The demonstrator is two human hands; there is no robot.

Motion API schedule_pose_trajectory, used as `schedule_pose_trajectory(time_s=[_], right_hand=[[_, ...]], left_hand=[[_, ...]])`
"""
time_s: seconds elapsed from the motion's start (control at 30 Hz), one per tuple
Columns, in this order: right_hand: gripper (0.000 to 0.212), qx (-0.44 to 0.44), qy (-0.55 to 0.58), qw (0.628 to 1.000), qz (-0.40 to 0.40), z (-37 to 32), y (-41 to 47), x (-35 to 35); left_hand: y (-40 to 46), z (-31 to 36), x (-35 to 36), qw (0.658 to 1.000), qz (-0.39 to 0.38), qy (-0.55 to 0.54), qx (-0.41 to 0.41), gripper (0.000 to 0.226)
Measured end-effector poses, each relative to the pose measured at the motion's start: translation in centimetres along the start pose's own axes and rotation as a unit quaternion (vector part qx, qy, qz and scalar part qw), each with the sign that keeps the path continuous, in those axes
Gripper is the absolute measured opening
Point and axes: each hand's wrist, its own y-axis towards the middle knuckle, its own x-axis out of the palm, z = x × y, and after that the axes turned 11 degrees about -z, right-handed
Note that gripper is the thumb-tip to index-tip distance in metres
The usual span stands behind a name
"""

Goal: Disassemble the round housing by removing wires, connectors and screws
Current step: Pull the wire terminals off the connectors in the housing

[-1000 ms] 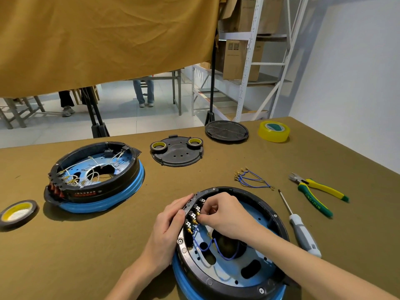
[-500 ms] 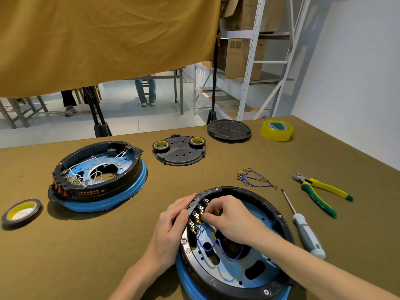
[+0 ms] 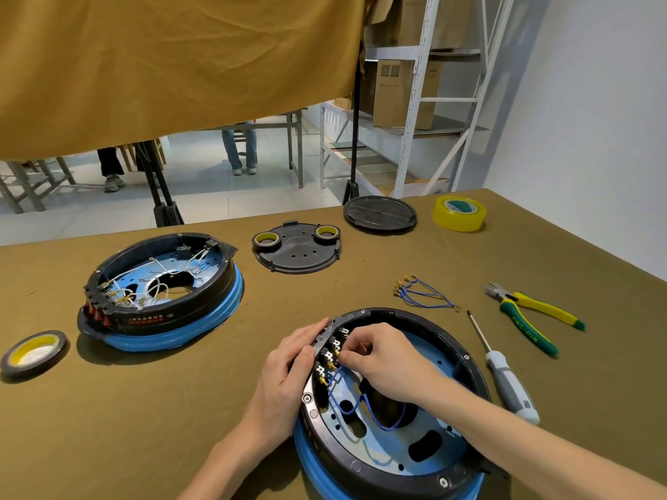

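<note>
- the housing (image 3: 447, 359) we work on lies at the near edge of the table (image 3: 180, 409), a black ring on a blue base, open side up.
- our left hand (image 3: 285, 377) rests on the outside of its left rim, fingers quite straight against the terminal block (image 3: 330, 351); it carries nothing, it only steadies the housing.
- our right hand (image 3: 379, 359) reaches inside the ring, and its curled fingertips pinch at a small brass connector (image 3: 336, 352) on the block. how firm the pinch is, we cannot tell.
- a blue wire (image 3: 364, 413) hangs in loops from the block down over the blue floor of the housing, so this wire is not yet out.
- we judge the step in hand is pulling connectors off the terminals, one after the other.
- loose blue wires (image 3: 422, 294) lie on the table far right of the housing, so part of the wire work looks done.
- the next move, we think, calls for a straight pull away from the block while the left hand presses back, because a crooked pull could bend the terminal.
- the screws on the rim are still in place; the screwdriver (image 3: 505, 380) waits just right of the housing, and the pliers (image 3: 534, 319) farther right.
- a second housing (image 3: 162, 294) with white wires stands far left.
</note>
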Motion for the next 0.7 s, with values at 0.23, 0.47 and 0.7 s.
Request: schedule_pose_trajectory(time_s=[0.23,0.47,0.7], right_hand=[[0.029,0.000,-0.016,1.000,0.007,0.0,0.0,0.0],[0.024,0.003,-0.002,1.000,0.016,0.5,-0.5,-0.1],[0.022,-0.016,-0.046,0.997,0.065,0.4,-1.1,0.3]], left_hand=[[0.0,0.1,0.0,1.000,-0.008,-0.007,0.000,0.063],[0.1,0.1,0.1,1.000,-0.007,-0.007,0.005,0.062],[0.1,0.0,0.1,1.000,-0.007,-0.021,0.004,0.056]])
